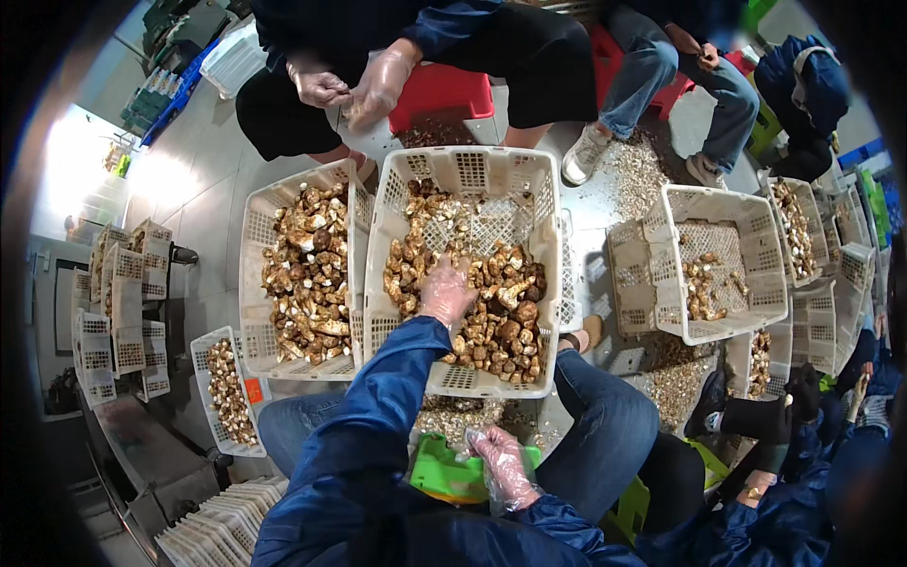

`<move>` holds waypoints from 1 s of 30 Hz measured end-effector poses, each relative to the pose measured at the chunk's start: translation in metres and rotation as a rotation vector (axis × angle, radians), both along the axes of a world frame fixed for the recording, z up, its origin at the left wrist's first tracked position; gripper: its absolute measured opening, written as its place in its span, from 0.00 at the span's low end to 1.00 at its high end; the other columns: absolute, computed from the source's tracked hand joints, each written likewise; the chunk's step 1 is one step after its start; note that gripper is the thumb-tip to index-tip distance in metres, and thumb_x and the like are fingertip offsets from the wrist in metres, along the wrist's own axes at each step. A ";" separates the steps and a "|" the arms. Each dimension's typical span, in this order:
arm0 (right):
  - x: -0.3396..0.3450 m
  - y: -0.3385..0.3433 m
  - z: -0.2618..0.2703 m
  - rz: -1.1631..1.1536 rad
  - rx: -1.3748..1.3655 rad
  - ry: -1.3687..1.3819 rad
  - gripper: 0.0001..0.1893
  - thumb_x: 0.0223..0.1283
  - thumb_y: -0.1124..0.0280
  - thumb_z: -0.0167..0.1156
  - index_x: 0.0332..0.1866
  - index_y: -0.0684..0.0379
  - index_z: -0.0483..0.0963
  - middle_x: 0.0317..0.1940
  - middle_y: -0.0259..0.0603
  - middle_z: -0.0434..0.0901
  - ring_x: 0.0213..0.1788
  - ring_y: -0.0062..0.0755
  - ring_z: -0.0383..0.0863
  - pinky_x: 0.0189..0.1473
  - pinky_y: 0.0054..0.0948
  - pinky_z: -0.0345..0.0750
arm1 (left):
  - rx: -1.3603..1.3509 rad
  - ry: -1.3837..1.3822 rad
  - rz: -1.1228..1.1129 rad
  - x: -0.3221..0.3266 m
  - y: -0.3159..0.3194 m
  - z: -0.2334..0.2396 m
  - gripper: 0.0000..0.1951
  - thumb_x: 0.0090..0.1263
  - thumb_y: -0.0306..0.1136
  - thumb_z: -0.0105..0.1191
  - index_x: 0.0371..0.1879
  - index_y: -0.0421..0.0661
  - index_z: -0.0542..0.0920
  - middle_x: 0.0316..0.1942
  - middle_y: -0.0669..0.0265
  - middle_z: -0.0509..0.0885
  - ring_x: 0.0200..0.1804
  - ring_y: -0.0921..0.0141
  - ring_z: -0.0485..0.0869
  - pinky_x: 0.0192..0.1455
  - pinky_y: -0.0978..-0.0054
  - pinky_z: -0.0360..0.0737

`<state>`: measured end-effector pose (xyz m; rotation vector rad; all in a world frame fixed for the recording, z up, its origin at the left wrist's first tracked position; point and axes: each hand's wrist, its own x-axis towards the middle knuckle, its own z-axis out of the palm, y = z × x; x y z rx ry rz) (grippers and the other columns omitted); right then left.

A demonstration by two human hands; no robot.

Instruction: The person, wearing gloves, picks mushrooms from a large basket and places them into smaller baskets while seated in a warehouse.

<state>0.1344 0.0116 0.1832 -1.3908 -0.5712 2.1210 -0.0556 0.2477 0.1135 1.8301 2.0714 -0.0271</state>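
In a clear plastic glove, my left hand (pixel 448 289) reaches into the middle of a white plastic crate (pixel 468 388) and touches the brown and white mushrooms (pixel 506 329) there; its fingertips are partly lost among them, so any grip is hidden. My right hand (pixel 502 461), gloved the same way, is low in front of my body beside a green plastic stool (pixel 450 471). Its fingers are curled in, and whether something small is between them cannot be made out. Left of the crate, a second crate (pixel 297 368) is heaped with similar mushrooms.
Across the crates sits a person with gloved hands (pixel 368 88), on a red stool (pixel 453 96). Another crate with a few mushrooms (pixel 737 329) stands at the right, and a narrow one (pixel 225 404) at the left. Trimmings (pixel 638 170) litter the floor. More people are at the right.
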 end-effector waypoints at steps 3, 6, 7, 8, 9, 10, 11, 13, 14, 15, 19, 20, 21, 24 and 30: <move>-0.001 0.002 0.004 -0.032 -0.026 -0.003 0.09 0.65 0.69 0.59 0.31 0.62 0.75 0.26 0.31 0.78 0.31 0.16 0.72 0.38 0.21 0.71 | -0.151 -0.127 0.138 0.018 0.002 0.019 0.33 0.61 0.38 0.62 0.65 0.43 0.67 0.69 0.45 0.60 0.65 0.51 0.70 0.68 0.62 0.69; 0.002 0.006 0.012 0.051 -0.015 -0.079 0.09 0.65 0.68 0.60 0.31 0.61 0.76 0.26 0.30 0.78 0.30 0.16 0.72 0.37 0.20 0.71 | 0.195 -0.159 0.165 -0.002 -0.020 -0.021 0.27 0.61 0.30 0.60 0.61 0.41 0.69 0.66 0.49 0.65 0.58 0.53 0.76 0.61 0.62 0.74; 0.003 0.005 0.010 0.107 0.012 -0.146 0.09 0.65 0.68 0.60 0.31 0.61 0.76 0.25 0.29 0.77 0.30 0.16 0.72 0.37 0.20 0.71 | 0.412 -0.181 0.136 -0.006 -0.027 -0.022 0.25 0.61 0.27 0.58 0.59 0.41 0.71 0.64 0.51 0.68 0.54 0.53 0.78 0.58 0.62 0.76; 0.002 -0.001 -0.001 0.059 0.000 -0.114 0.09 0.65 0.67 0.60 0.31 0.61 0.76 0.25 0.29 0.77 0.30 0.16 0.72 0.37 0.20 0.70 | 0.325 -0.436 0.212 -0.018 -0.034 -0.022 0.24 0.61 0.24 0.55 0.59 0.40 0.70 0.61 0.53 0.71 0.52 0.58 0.78 0.55 0.66 0.77; 0.002 0.002 0.001 0.077 0.038 -0.125 0.09 0.65 0.67 0.60 0.31 0.61 0.76 0.26 0.29 0.78 0.30 0.16 0.72 0.37 0.21 0.71 | 0.243 -0.699 0.316 -0.026 -0.038 -0.013 0.23 0.60 0.21 0.52 0.58 0.39 0.70 0.57 0.55 0.73 0.49 0.63 0.79 0.52 0.70 0.77; 0.003 0.003 0.005 0.066 0.037 -0.106 0.09 0.65 0.67 0.59 0.32 0.61 0.76 0.26 0.29 0.77 0.30 0.16 0.72 0.37 0.21 0.71 | 0.170 -0.923 0.440 -0.036 -0.043 -0.005 0.23 0.60 0.18 0.48 0.57 0.38 0.70 0.54 0.57 0.75 0.46 0.67 0.79 0.50 0.74 0.78; 0.001 0.006 0.020 0.069 0.038 -0.081 0.09 0.65 0.67 0.59 0.33 0.61 0.76 0.26 0.28 0.76 0.30 0.16 0.71 0.36 0.21 0.70 | 0.104 -1.201 0.610 -0.048 -0.058 -0.001 0.23 0.60 0.16 0.46 0.57 0.38 0.70 0.54 0.56 0.75 0.46 0.69 0.79 0.49 0.77 0.78; 0.010 0.009 0.012 -0.022 0.040 -0.054 0.09 0.66 0.67 0.58 0.35 0.63 0.76 0.28 0.32 0.79 0.32 0.19 0.76 0.39 0.22 0.74 | -0.057 -2.022 0.880 -0.024 -0.076 0.065 0.28 0.58 0.11 0.39 0.62 0.36 0.66 0.65 0.51 0.65 0.51 0.65 0.77 0.50 0.77 0.80; 0.010 0.013 0.019 -0.048 0.054 -0.027 0.09 0.66 0.68 0.58 0.35 0.63 0.76 0.29 0.34 0.80 0.32 0.20 0.77 0.39 0.23 0.74 | -0.067 -2.227 0.947 -0.014 -0.095 0.111 0.30 0.58 0.12 0.41 0.64 0.36 0.63 0.66 0.51 0.63 0.50 0.66 0.76 0.49 0.77 0.80; 0.007 0.013 0.026 -0.056 0.071 0.004 0.09 0.67 0.68 0.57 0.36 0.63 0.76 0.30 0.35 0.81 0.33 0.21 0.77 0.40 0.23 0.75 | -0.055 -2.439 1.013 -0.012 -0.119 0.142 0.32 0.59 0.12 0.42 0.67 0.37 0.61 0.67 0.51 0.62 0.50 0.66 0.76 0.47 0.78 0.80; 0.007 0.030 0.067 0.046 0.383 -0.173 0.07 0.66 0.74 0.57 0.42 0.67 0.77 0.33 0.38 0.81 0.37 0.23 0.80 0.45 0.23 0.76 | -0.118 -2.399 0.677 -0.018 -0.199 0.157 0.29 0.68 0.23 0.49 0.70 0.38 0.59 0.65 0.56 0.67 0.45 0.73 0.76 0.44 0.82 0.78; 0.005 0.033 0.082 0.032 0.452 -0.149 0.08 0.65 0.75 0.57 0.44 0.67 0.77 0.35 0.38 0.81 0.39 0.22 0.79 0.46 0.22 0.75 | -0.078 -2.285 0.651 -0.011 -0.212 0.172 0.26 0.69 0.23 0.48 0.67 0.37 0.62 0.60 0.58 0.71 0.44 0.75 0.76 0.41 0.85 0.78; 0.002 0.035 0.098 0.019 0.520 -0.120 0.09 0.64 0.76 0.57 0.46 0.67 0.77 0.37 0.38 0.81 0.41 0.22 0.79 0.47 0.22 0.75 | -0.040 -2.165 0.626 -0.004 -0.225 0.190 0.23 0.70 0.22 0.47 0.65 0.36 0.66 0.54 0.61 0.75 0.42 0.76 0.77 0.39 0.88 0.78; -0.010 0.030 0.148 0.102 0.981 -0.291 0.08 0.57 0.79 0.61 0.41 0.66 0.78 0.42 0.41 0.81 0.45 0.29 0.80 0.48 0.26 0.76 | -0.008 -1.905 0.707 0.008 -0.255 0.216 0.21 0.70 0.24 0.46 0.63 0.39 0.70 0.52 0.66 0.78 0.36 0.79 0.76 0.39 0.86 0.75; -0.023 -0.002 0.174 0.201 1.389 -0.404 0.06 0.50 0.81 0.63 0.34 0.66 0.77 0.44 0.45 0.81 0.46 0.41 0.81 0.47 0.30 0.76 | 0.085 -1.895 0.643 0.014 -0.301 0.237 0.21 0.68 0.25 0.45 0.61 0.37 0.71 0.29 0.72 0.78 0.28 0.82 0.71 0.29 0.87 0.66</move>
